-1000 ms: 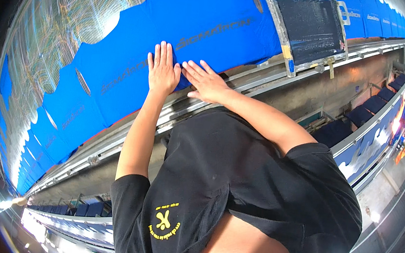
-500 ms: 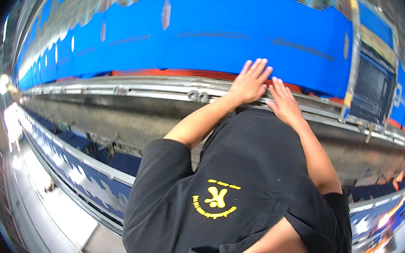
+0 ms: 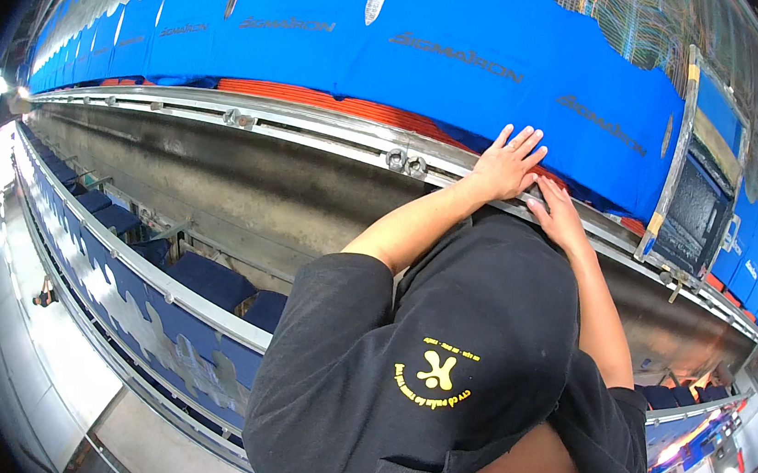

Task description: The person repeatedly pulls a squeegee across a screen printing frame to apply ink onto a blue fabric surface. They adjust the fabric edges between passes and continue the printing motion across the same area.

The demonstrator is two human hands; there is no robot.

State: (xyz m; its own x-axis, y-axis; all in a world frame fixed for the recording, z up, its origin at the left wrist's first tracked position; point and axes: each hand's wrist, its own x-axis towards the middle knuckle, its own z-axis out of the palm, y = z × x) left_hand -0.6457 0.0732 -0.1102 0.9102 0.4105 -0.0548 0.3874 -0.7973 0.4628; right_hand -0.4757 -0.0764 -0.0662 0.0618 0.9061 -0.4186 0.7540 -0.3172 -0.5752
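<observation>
My left hand lies flat with fingers spread on the near edge of a blue printed fabric, above the metal rail of a long table. Close beside it, to the right, my right hand rests at the same edge, its fingers stretched out and its thumb near the left hand. Neither hand grips anything. The fabric is cut in wavy-edged panels with dark lettering, spread along the table. Red material shows below its near edge.
A framed printing screen with a dark mesh stands on the fabric at right. A metal rail with round stops runs along the table's near side. Dark blue fabric pieces lie on a lower rack behind me, beside another long table.
The view has turned, so the table now slants down to the right. Both hands stay near the same stretch of fabric edge, with slight shifts of the fingers.
</observation>
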